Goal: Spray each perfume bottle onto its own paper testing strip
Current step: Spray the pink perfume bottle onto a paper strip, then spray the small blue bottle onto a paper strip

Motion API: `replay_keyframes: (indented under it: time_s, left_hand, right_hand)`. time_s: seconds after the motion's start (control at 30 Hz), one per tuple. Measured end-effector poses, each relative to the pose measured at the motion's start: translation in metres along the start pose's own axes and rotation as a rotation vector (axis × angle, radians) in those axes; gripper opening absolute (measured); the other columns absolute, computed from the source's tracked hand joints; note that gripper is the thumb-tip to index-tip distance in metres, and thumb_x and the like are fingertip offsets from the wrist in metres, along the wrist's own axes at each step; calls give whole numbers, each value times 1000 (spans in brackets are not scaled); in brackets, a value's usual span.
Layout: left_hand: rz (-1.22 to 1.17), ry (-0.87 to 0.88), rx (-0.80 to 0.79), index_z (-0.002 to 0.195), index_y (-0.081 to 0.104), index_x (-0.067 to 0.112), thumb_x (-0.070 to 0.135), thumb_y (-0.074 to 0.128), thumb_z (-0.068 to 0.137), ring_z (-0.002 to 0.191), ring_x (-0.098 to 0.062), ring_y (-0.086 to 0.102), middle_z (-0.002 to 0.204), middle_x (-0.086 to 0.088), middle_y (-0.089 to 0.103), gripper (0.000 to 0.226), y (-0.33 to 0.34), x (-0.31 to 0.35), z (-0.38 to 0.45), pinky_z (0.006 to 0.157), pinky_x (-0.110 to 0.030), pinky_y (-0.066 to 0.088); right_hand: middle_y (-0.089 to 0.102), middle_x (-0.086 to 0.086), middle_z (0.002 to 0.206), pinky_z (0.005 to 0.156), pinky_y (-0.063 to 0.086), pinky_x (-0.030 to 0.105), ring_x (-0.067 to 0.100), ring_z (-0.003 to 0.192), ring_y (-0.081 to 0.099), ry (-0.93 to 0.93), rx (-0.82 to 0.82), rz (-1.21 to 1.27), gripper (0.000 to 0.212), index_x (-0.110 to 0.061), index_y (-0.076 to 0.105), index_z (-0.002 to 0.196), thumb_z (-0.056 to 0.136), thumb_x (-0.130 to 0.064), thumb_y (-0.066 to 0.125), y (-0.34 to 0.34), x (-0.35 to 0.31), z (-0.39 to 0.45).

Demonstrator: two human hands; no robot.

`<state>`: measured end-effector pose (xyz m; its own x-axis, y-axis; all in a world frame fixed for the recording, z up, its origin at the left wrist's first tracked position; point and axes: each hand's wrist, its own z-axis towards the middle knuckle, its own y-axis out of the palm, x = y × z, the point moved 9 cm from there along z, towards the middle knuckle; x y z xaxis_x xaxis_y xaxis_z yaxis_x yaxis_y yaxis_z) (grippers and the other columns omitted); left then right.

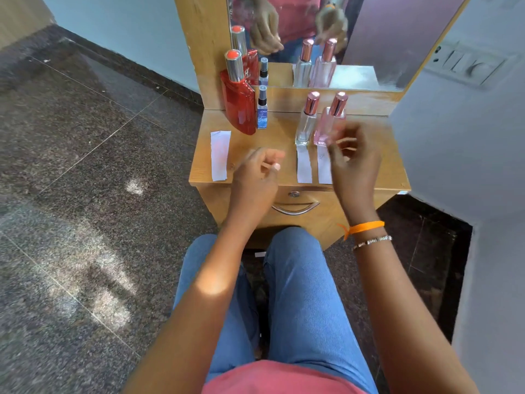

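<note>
Wooden dresser top (272, 137) holds four capped perfume bottles (240, 95).

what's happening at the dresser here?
A seated person is at a small wooden dressing table with four perfume bottles standing capped: a tall red bottle, a small blue spray bottle, a clear glass bottle and a pink glass bottle. Three white paper strips are visible lying in front of them. The left hand and right hand hover above the tabletop, blurred, with nothing visibly held. No bottle is lifted.
</note>
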<state>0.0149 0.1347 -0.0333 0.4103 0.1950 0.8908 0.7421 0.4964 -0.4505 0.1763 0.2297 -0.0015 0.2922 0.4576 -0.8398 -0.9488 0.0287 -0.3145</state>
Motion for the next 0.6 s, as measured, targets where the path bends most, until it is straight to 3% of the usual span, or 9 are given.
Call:
replay_keyframes:
  time_s: [0.1,0.17,0.27,0.43,0.6]
  left_hand:
    - [145,-63,189,104,64,19,1,52,84,97,-21,56,101,1,59,29,-38,-20,3,89,-34,45]
    - [294,-133,281,110,62,19,4,54,83,105,-28,54,110,-5,60,32,-62,-31,3,91,-38,40]
    - [428,-232,305,118,58,23,14,59,85,114,-31,48,120,-6,56,33,-79,-46,1,94,-43,35]
    - [494,-274,251,119,57,26,25,60,87,118,-32,43,123,-6,53,32,-79,-61,0,95,-45,32]
    - [473,-263,243,121,55,29,27,59,88,117,-30,42,122,-4,54,33,-77,-64,2,93,-45,31]
  right_hand:
    - [62,-2,81,64,43,14,9,66,55,-31,-249,18,14,-9,65,87,82,2,59,56,-18,-23]
    - [62,-1,83,62,40,11,7,64,53,-52,-406,16,16,-7,67,89,81,5,59,95,-28,-33]
    - [68,9,91,65,38,18,16,74,56,-142,-555,-47,25,-2,63,99,78,9,56,140,-43,-38]
    - [59,24,116,84,45,44,41,107,51,-228,-682,-281,50,-1,46,128,79,0,60,190,-37,-30]
    - [63,18,118,89,42,39,43,106,51,-279,-682,-328,48,-1,48,125,79,1,60,195,-37,-34]
